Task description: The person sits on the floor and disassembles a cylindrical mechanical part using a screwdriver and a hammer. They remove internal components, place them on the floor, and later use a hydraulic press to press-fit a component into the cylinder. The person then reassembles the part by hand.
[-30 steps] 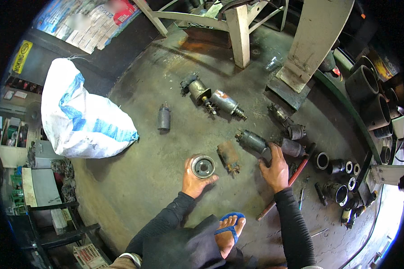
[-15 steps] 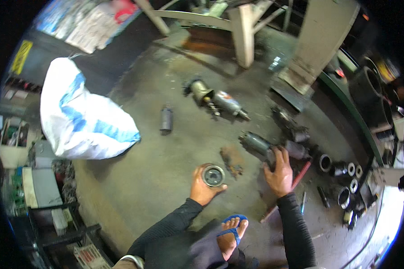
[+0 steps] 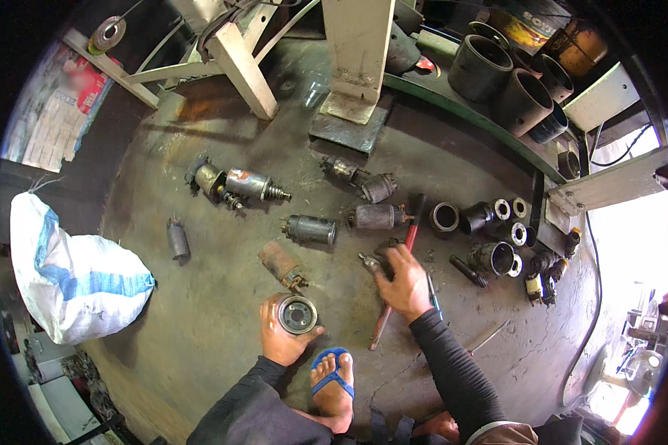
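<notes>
My left hand is closed around a short round metal housing, its open top facing up with a recessed middle. My right hand is over the floor to the right, fingers curled on a small dark metal part with a lighter tip; the hand hides most of it. Passing beneath that hand is a hammer with a red handle and a dark head. A rusty cylinder lies beyond the left hand, and a dark motor cylinder lies past it. Another grey cylinder rests beside the hammer head.
A white and blue sack stands at left. Farther off lie silver starter-like parts and a small cylinder. Rings and housings crowd the right, near a screwdriver. A post and a shelf of large cylinders stand beyond.
The view has swung right, so the scene sits farther left. My left hand still holds the round housing. My right hand has come nearer, from beside the dark cylinder to over the hammer handle.
</notes>
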The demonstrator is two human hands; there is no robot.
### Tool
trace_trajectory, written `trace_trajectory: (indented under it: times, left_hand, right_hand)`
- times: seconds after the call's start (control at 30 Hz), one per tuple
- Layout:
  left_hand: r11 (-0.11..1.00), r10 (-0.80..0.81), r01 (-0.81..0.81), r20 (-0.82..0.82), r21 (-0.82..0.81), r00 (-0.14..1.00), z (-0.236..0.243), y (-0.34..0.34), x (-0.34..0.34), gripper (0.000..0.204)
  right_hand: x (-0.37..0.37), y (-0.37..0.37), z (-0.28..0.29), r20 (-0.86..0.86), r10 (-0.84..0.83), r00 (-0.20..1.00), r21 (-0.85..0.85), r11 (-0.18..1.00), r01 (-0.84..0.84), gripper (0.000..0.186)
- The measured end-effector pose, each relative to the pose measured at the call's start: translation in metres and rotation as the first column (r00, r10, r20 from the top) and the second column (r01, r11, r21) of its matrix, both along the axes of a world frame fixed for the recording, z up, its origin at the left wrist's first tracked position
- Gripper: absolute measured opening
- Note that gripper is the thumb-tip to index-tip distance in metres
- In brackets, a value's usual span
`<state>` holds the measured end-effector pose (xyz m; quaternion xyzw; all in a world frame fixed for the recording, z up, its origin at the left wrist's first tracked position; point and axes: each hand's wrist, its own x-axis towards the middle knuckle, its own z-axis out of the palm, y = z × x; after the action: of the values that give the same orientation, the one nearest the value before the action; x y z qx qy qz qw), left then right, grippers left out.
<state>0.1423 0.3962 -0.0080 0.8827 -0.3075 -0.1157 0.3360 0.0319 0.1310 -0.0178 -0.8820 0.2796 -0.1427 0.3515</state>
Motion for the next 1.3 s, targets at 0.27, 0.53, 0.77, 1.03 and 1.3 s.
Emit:
trace_trajectory:
  times: [0.27, 0.53, 0.77, 1.03, 1.3]
  left_hand:
    - [0.994, -0.113, 0.112, -0.049, -0.019, 0.992, -0.009, -0.023, -0.023, 0.075]
    - [0.994, -0.082, 0.074, -0.098, -0.086, 0.992, -0.006, -0.034, -0.029, 0.074]
    - [0.925, 0.182, -0.246, -0.231, -0.290, 0.956, 0.029, 0.010, 0.008, 0.075]
    - [0.824, 0.358, -0.409, -0.199, -0.392, 0.912, 0.045, 0.001, 0.052, 0.070]
    - [0.664, 0.181, -0.486, -0.509, -0.568, 0.841, 0.058, 0.002, 0.085, 0.059]
  right_hand:
    - [0.021, -0.053, 0.005, 0.038, -0.045, 0.998, -0.256, 0.965, 0.054, 0.038]
    - [0.034, -0.009, -0.006, 0.150, 0.091, 0.984, -0.118, 0.990, -0.073, 0.036]
    - [0.044, 0.081, -0.018, -0.054, 0.296, 0.954, -0.074, 0.951, -0.299, 0.069]
    - [0.122, 0.125, -0.018, -0.140, 0.162, 0.977, -0.147, 0.972, -0.182, 0.074]
    - [0.087, 0.091, 0.009, 0.149, 0.121, 0.981, 0.489, 0.854, -0.180, 0.064]
